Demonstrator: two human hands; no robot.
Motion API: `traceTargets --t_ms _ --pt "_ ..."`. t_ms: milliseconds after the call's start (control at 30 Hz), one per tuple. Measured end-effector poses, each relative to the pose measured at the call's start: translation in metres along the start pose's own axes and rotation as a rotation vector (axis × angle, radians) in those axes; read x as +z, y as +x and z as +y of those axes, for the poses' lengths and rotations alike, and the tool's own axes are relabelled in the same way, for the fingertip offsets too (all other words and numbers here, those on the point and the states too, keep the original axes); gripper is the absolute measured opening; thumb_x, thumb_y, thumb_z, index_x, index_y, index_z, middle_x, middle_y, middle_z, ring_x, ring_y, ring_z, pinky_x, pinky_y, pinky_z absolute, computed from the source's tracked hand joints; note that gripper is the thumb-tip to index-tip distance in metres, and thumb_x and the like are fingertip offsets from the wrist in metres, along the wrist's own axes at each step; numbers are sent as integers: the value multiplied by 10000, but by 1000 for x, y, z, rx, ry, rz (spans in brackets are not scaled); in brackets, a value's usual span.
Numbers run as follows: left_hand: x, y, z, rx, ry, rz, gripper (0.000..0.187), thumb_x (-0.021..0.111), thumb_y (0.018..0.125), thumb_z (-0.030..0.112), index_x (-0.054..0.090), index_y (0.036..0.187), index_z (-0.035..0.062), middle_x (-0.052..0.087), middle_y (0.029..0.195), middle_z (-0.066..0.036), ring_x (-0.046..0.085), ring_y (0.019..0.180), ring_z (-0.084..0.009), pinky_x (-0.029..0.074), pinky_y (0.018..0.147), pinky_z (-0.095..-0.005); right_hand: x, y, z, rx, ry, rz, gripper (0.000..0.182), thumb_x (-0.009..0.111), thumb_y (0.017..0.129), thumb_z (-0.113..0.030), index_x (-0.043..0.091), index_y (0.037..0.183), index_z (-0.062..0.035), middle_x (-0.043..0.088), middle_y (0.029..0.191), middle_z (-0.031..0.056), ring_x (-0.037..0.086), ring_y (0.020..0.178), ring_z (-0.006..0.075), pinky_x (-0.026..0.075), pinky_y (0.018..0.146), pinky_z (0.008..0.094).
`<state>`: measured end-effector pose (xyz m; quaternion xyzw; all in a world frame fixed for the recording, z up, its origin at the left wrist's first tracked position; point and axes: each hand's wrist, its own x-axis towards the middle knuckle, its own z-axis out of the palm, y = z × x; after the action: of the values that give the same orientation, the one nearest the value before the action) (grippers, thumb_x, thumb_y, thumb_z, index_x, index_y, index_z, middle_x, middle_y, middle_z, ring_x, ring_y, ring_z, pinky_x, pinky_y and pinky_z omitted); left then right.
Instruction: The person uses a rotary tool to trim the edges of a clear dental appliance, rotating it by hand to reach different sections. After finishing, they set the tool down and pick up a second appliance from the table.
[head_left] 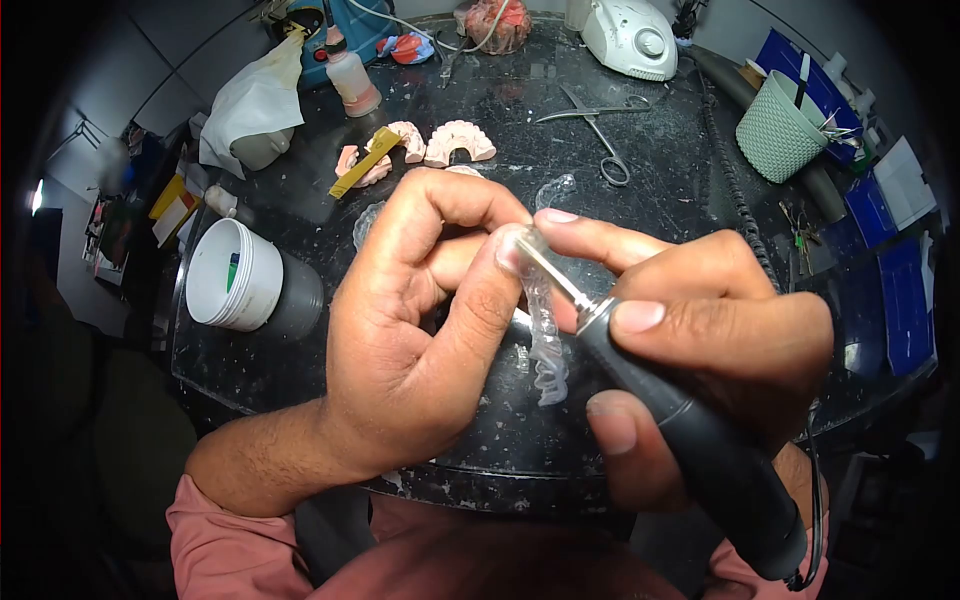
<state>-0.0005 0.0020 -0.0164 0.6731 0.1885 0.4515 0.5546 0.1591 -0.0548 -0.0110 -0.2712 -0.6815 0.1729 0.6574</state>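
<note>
My left hand [420,310] pinches one end of a clear dental aligner [545,345] between thumb and fingers, and the rest of the aligner hangs down. In my right hand [720,320] is a black rotary handpiece [700,440], gripped like a pen. Its thin metal bur shaft [550,270] points up and left to the aligner's upper end, by my left thumb tip. Whether the bur touches the plastic is hard to tell, as that end is blurred. My right index finger stretches across near the held end. Another clear aligner [556,188] lies behind my hands.
Pink dental models [459,143] and a yellow strip [363,163] lie at the back, with scissors [597,130] right of them. A white tub [235,275] stands left. Farther off are a pink-liquid bottle [352,80], a white control unit [630,40] and a green basket [780,130].
</note>
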Motion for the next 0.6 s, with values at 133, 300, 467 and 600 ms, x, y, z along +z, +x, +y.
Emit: traceTargets --t_ms 133,300,467,600 --pt "1 2 -1 30 2 4 167 470 973 89 422 1097 -12 609 850 -85 594 748 -80 462 681 -205 0 -2 -1 44 -22 -54 292 722 716 15 605 981 -15 591 902 126 641 887 295 535 862 446" --pt "-1 2 0 43 13 -9 170 474 969 78 423 1102 -13 596 883 -78 597 768 -78 467 702 -205 -5 1 -6 74 -41 -91 308 733 703 10 609 984 -22 590 905 129 635 995 339 537 853 421" --pt "-4 1 0 41 9 -43 177 469 970 74 419 1113 -18 566 964 -82 598 821 -83 473 714 -213 -6 1 -8 99 -109 -116 294 749 673 7 640 943 -34 591 911 105 641 1001 322 534 877 400" --pt "-3 2 -1 66 57 -16 176 471 968 69 419 1112 -18 557 979 -87 598 827 -86 477 713 -219 -4 2 -9 129 -95 -80 283 751 667 8 652 927 -43 592 907 92 646 998 313 541 862 384"
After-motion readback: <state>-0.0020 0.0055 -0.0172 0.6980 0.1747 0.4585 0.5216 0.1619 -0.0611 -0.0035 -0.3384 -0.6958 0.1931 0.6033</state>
